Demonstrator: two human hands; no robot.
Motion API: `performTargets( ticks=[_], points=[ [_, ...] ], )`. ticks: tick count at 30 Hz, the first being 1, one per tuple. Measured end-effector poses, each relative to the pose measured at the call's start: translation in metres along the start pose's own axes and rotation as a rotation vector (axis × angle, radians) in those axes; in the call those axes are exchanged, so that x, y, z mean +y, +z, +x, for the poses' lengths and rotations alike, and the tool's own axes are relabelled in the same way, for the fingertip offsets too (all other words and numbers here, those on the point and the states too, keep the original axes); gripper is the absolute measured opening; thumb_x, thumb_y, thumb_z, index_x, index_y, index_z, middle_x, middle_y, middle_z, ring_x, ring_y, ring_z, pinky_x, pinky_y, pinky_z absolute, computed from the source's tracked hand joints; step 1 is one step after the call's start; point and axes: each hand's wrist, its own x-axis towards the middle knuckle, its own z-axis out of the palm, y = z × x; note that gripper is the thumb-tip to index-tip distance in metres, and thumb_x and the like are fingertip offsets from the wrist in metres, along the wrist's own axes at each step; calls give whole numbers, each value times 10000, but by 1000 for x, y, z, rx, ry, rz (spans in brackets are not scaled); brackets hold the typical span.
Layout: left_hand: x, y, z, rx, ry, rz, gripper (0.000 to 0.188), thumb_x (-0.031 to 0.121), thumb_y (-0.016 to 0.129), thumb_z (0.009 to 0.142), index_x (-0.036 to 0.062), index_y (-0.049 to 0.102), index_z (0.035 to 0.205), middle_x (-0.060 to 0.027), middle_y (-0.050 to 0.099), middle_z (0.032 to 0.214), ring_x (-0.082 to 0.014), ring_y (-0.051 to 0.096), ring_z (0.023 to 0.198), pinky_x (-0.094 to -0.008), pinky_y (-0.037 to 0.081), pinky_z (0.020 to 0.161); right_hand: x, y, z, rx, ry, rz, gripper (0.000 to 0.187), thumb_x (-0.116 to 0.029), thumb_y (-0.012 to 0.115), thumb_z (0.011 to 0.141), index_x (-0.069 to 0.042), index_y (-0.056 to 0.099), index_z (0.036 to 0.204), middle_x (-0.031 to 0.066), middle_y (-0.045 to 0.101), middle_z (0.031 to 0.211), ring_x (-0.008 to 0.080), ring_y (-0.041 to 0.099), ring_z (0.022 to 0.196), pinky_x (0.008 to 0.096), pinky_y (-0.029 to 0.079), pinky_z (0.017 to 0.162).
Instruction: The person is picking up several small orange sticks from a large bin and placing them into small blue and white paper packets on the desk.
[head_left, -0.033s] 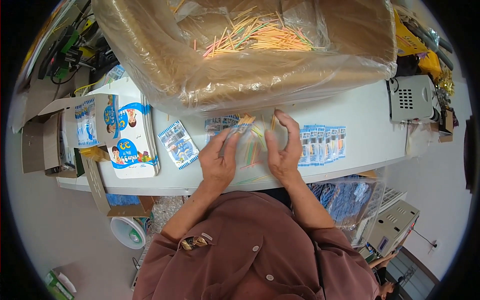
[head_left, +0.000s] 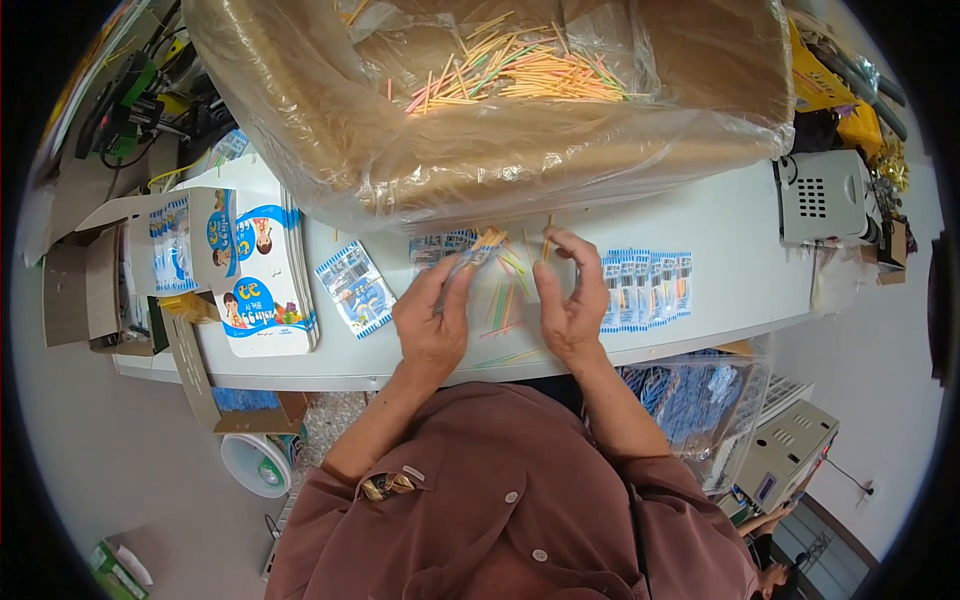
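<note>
My left hand [head_left: 432, 318] is closed around a small blue-and-white packet [head_left: 469, 259] over the middle of the table. Thin orange-yellow sticks [head_left: 489, 238] poke out of the packet's upper end. To its right, my right hand [head_left: 574, 312] pinches a thin yellow stick [head_left: 547, 245] between thumb and forefinger. Loose green and pink sticks [head_left: 500, 304] lie on the tabletop between my hands. Part of another blue-and-white packet [head_left: 427, 246] shows beyond my left fingers. A filled packet [head_left: 357, 290] lies flat left of my left hand.
Beyond my hands stands a big plastic-lined box [head_left: 480, 160] holding many coloured sticks [head_left: 540, 75]. Overlapping filled packets [head_left: 648, 290] lie to the right. Printed white cartons [head_left: 268, 300] and an opened carton of packets [head_left: 172, 245] occupy the left. A grey machine [head_left: 822, 200] stands far right.
My right thumb and forefinger have drawn closer together around the stick. My left hand has shifted slightly left with the packet.
</note>
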Motion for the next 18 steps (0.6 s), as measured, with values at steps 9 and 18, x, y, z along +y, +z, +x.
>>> performTargets(
  ticks=[9, 18],
  points=[
    [3, -11, -13, -292, 68, -337, 227, 48, 630, 939, -40, 638, 1148, -125, 683, 1042, -176, 643, 881, -273, 503, 790, -29, -12, 7, -416, 198, 610, 247, 19, 679, 855, 57, 681, 1099, 188, 626, 1230, 244, 636, 1069, 347, 525, 899],
    [1, 8, -34, -438, -85, -273, 383, 65, 688, 901, -25, 557, 1249, -150, 674, 1113, -207, 685, 1009, -315, 552, 815, -24, -25, -37, -186, 184, 414, 254, -83, 714, 865, 3, 696, 1104, 147, 671, 1116, 192, 637, 1002, 284, 507, 841]
  ],
)
